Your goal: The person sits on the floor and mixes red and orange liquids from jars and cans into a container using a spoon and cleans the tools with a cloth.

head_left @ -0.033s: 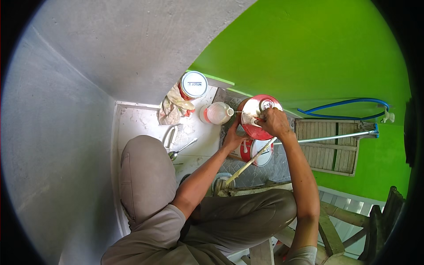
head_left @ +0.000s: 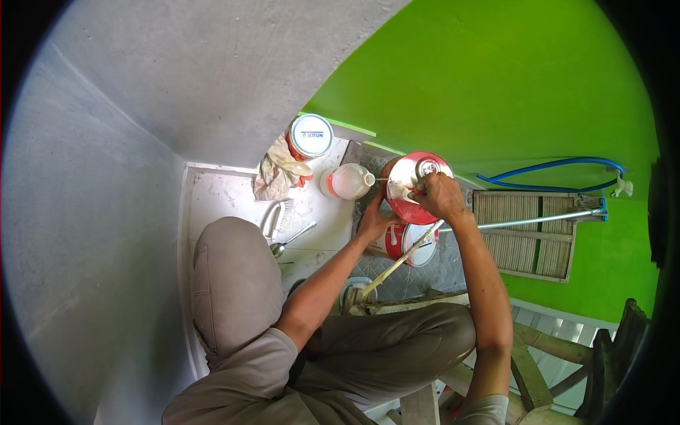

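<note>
The right hand [head_left: 438, 196] sits on top of a red paint can [head_left: 418, 185], fingers curled in a clenched grip around something small at the can's lid; what exactly it pinches is too small to make out. The right forearm runs straight down from the hand to the elbow near the lower edge of the view. The left hand [head_left: 373, 224] cups the near left side of the same can, its grip wrapped against the wall, though the fingers are mostly hidden behind the can, so how firmly they close cannot be told. The left arm is bent, coming up between the person's raised knees. The can stands on the grey patterned floor at the foot of the green wall [head_left: 510, 92]. Just below it, partly covered by the hands, lies a second red and white can [head_left: 409, 244] on its side, with a pale wooden stick [head_left: 400, 261] slanting across it. To the left of the held can stands a clear plastic jug [head_left: 347, 181], then a crumpled rag [head_left: 280, 173] and a red can with a white lid [head_left: 310, 135]. A metal spoon [head_left: 292, 241] lies on the white floor beside the left knee. A metal pole [head_left: 538, 219] and a blue hose [head_left: 559, 170] lie to the right. Compared with the earlier frame, both hands and all things lie in the same places; nothing has visibly moved.
</note>
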The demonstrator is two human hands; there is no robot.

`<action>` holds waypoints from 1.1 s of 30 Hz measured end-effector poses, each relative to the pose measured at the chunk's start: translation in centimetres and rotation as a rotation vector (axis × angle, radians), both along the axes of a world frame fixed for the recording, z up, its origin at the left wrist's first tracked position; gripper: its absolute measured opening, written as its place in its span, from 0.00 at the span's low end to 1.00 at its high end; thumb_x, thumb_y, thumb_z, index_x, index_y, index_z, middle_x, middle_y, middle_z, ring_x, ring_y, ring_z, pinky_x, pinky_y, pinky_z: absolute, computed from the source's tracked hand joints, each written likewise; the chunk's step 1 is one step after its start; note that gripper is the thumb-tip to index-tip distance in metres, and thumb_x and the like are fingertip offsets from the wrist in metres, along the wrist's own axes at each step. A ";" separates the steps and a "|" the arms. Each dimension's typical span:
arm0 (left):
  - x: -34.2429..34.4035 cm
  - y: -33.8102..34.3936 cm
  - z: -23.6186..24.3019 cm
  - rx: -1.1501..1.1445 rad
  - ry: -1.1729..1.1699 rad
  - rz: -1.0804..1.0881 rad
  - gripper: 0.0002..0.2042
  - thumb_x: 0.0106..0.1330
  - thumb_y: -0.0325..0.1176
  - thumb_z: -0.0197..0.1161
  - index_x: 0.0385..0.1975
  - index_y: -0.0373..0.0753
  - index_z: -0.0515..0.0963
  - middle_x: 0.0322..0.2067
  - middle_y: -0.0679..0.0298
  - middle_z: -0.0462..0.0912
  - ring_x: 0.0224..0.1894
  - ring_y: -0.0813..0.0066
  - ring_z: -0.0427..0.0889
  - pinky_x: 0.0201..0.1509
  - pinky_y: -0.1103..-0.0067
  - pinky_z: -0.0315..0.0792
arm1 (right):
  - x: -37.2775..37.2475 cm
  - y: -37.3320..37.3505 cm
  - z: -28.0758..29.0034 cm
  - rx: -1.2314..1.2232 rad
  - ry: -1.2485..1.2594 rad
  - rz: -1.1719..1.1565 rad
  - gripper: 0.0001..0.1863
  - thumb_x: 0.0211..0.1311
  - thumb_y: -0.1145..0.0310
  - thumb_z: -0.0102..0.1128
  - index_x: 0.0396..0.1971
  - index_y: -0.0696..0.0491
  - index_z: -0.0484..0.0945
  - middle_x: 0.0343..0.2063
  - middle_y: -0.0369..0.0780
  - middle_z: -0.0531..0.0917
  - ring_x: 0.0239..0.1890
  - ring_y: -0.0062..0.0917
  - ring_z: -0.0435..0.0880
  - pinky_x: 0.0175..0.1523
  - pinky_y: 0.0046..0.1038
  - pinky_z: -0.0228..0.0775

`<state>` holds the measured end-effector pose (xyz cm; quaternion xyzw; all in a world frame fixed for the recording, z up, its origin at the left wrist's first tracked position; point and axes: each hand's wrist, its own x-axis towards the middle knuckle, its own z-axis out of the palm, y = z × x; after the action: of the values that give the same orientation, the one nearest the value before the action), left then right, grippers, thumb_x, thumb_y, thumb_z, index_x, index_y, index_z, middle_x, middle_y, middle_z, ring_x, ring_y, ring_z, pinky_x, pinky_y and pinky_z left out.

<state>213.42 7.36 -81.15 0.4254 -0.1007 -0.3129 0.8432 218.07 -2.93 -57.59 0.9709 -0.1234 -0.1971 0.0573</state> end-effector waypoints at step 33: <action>0.0 0.2 0.1 0.011 0.003 -0.015 0.66 0.43 0.37 0.90 0.82 0.36 0.48 0.78 0.50 0.62 0.80 0.61 0.59 0.83 0.68 0.55 | 0.0 0.1 0.1 0.010 -0.024 0.014 0.15 0.52 0.60 0.79 0.35 0.55 0.90 0.32 0.50 0.90 0.39 0.44 0.90 0.48 0.43 0.82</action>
<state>213.43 7.52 -81.09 0.4288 -0.1010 -0.3203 0.8386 218.03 -2.83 -57.48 0.9742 -0.1165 -0.1859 0.0523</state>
